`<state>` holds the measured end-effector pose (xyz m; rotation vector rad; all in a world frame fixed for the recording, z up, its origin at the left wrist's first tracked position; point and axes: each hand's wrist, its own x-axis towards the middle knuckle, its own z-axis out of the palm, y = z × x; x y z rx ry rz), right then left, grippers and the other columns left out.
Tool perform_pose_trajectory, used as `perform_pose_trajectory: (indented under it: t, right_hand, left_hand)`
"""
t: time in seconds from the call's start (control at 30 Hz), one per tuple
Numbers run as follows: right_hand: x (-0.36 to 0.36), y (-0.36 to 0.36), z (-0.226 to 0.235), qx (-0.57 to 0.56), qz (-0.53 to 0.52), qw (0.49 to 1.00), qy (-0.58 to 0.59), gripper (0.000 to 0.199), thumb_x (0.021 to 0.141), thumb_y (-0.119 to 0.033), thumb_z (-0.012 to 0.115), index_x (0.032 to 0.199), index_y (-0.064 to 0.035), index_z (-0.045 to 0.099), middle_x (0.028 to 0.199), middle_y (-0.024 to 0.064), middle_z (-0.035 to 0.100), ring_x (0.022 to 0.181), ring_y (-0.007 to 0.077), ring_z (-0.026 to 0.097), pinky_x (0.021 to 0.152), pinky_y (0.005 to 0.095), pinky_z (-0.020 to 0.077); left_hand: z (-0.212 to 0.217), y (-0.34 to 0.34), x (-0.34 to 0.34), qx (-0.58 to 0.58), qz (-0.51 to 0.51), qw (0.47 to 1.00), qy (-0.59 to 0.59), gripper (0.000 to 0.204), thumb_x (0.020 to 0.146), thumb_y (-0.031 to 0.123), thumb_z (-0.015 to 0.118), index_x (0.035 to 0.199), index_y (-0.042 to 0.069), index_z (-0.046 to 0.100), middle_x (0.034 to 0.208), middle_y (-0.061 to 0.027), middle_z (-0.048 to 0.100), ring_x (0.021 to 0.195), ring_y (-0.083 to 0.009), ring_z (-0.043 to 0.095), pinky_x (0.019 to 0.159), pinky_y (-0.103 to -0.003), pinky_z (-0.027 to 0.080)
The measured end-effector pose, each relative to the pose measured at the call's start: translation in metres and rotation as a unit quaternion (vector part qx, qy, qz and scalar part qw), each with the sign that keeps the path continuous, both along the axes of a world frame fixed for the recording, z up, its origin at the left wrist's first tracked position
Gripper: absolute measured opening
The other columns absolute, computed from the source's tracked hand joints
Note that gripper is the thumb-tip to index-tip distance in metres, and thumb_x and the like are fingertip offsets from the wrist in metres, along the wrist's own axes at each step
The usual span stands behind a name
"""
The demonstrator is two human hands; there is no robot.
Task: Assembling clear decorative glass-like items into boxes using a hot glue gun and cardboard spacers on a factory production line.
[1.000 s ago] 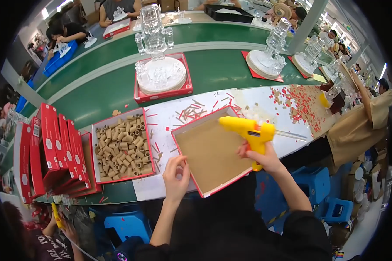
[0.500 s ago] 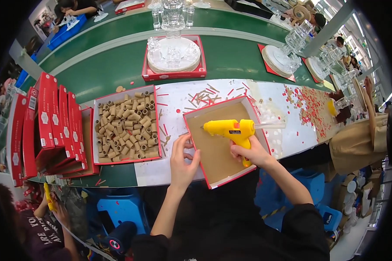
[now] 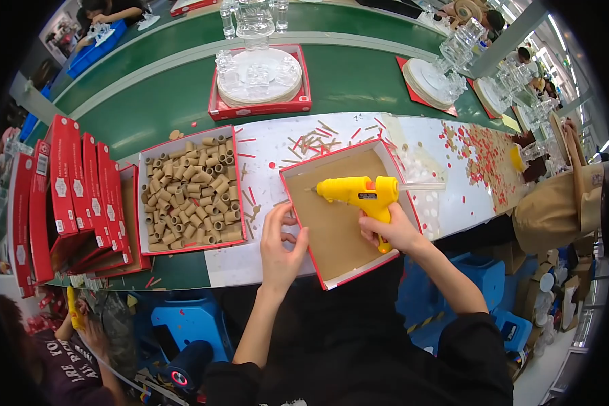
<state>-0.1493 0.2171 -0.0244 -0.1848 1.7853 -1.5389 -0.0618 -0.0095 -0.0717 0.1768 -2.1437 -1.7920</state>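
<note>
My right hand [image 3: 394, 230] grips a yellow hot glue gun [image 3: 355, 191] by its handle, fingers wrapped round it. The gun lies level above a shallow red-edged box [image 3: 338, 250] with a bare brown cardboard inside. Its nozzle points left toward the box's left wall, and a clear glue stick [image 3: 421, 187] sticks out of its back end over the right wall. Curled at the left wall of the box is my left hand [image 3: 281, 247], thumb and fingers about the edge. The box sits tilted at the table's near edge.
Left of it stands a box of short cardboard tubes [image 3: 191, 196], beside several upright red boxes [image 3: 68, 183]. Thin red and brown strips [image 3: 314, 143] and red bits [image 3: 484, 162] litter the white sheet. Beyond, clear plastic pieces stand on a round white board [image 3: 260, 81] in a red tray.
The whole view has shifted slightly, so the table things sit a little higher and further left. Both hands, the glue gun and the box keep nearly the same places relative to each other.
</note>
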Motion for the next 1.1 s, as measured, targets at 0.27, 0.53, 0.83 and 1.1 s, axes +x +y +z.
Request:
perform_pose_trajectory:
  t: [0.27,0.53,0.83,1.1]
  right_hand:
    - [-0.007,0.038,0.026,0.013,-0.083,0.993,0.085,0.031,0.086,-0.006,0.063,0.114,0.0,0.052,0.095,0.0103,0.064,0.085,0.0175,0.065,0.078,0.0298,0.0558]
    - [-0.015,0.06,0.037,0.049,-0.157,0.985,0.053,0.019,0.088,-0.017,0.061,0.098,-0.0042,0.052,0.071,0.0029,0.054,0.063,0.011,0.057,0.052,0.0225,0.0489]
    - [-0.019,0.06,0.037,0.073,-0.152,0.984,0.054,0.014,0.088,-0.016,0.059,0.093,-0.005,0.052,0.064,0.0022,0.052,0.054,0.0086,0.052,0.043,0.021,0.0414]
    - [-0.015,0.062,0.051,0.106,-0.142,0.983,0.041,0.016,0.088,-0.013,0.06,0.099,-0.0034,0.054,0.07,0.0033,0.056,0.063,0.0096,0.059,0.05,0.0212,0.0456]
  left_hand:
    - [-0.002,0.0,-0.001,-0.004,0.001,1.0,0.008,0.047,0.079,-0.003,0.065,0.124,0.001,0.052,0.123,-0.01,0.052,0.09,-0.0145,0.058,0.058,-0.022,0.05]
    - [-0.001,-0.001,0.0,-0.001,-0.006,1.0,-0.001,0.046,0.08,-0.006,0.061,0.125,0.0,0.051,0.124,-0.0093,0.051,0.092,-0.0134,0.057,0.059,-0.021,0.049]
    - [-0.001,0.0,0.0,0.007,-0.009,1.0,-0.003,0.046,0.08,-0.005,0.061,0.125,0.0,0.051,0.124,-0.0089,0.05,0.092,-0.013,0.056,0.06,-0.021,0.05]
    - [-0.003,0.002,0.0,0.016,-0.008,1.0,-0.002,0.046,0.08,-0.005,0.061,0.125,0.0,0.051,0.124,-0.0088,0.05,0.092,-0.0127,0.055,0.059,-0.02,0.049]
